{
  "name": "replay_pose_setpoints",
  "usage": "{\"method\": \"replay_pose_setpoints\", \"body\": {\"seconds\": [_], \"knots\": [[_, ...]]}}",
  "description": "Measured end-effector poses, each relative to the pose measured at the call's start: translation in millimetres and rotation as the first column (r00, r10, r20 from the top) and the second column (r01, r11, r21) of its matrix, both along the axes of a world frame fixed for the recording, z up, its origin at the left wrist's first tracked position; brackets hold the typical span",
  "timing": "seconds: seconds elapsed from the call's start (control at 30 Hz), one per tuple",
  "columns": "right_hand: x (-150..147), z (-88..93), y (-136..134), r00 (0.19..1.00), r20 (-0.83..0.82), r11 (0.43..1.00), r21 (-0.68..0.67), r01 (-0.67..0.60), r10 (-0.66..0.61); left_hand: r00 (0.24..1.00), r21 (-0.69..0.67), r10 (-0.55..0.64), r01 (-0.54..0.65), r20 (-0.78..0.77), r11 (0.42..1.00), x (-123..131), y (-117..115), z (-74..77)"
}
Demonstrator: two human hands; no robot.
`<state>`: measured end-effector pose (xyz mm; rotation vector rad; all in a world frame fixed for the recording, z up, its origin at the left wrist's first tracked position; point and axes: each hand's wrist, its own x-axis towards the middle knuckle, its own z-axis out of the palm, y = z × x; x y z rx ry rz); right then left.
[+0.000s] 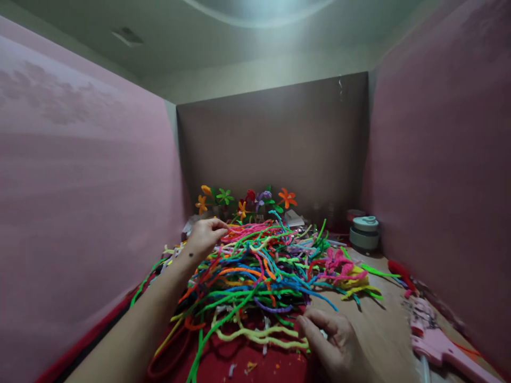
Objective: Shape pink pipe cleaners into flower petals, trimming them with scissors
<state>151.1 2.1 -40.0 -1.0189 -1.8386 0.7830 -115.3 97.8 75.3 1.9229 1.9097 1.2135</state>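
Observation:
A big tangled heap of fuzzy pipe cleaners (243, 274) in many colours fills the middle of the table. At its far left side my left hand (205, 235) reaches in, thumb and forefinger pinched on a pink pipe cleaner (249, 230). My right hand (331, 340) is low at the front right, its fingers curled together; what they hold, if anything, is hidden. Wavy pale yellow pipe cleaners (259, 336) lie beside its fingertips. Right of the heap rests a bundle of bent pink and yellow pipe cleaners (347, 271).
Behind the heap stand several pipe-cleaner flowers (247, 198). A mint-lidded container (364, 234) sits at the back right. A pink glue gun (447, 348) and red-handled tool (401, 275) lie along the right. Pink panels (80, 202) wall both sides; scraps dot the red cloth (239, 361).

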Motion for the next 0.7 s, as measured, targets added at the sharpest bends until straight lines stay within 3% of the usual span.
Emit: {"method": "replay_pose_setpoints", "body": {"seconds": [0.2, 0.4, 0.57, 0.7], "knots": [[-1, -6.3, 3, 0.998, 0.066, 0.989, 0.150, -0.019, 0.009, 0.973, -0.021, -0.048, 0.044, -0.225, 0.999, 21, 33, 0.0], [-6, -21.8, 6, 0.997, 0.051, 0.969, 0.240, 0.049, -0.063, 0.922, -0.094, -0.042, 0.006, -0.384, 0.996, 38, 58, -8.2], [-7, -27.4, 9, 0.997, 0.028, 0.963, 0.261, 0.061, -0.071, 0.891, -0.133, -0.031, -0.033, -0.453, 0.991, 35, 65, -13.3], [-8, -26.9, 9, 0.999, -0.007, 0.964, 0.264, 0.036, -0.036, 0.901, -0.078, 0.001, -0.038, -0.434, 0.996, 32, 66, -12.6]]}}
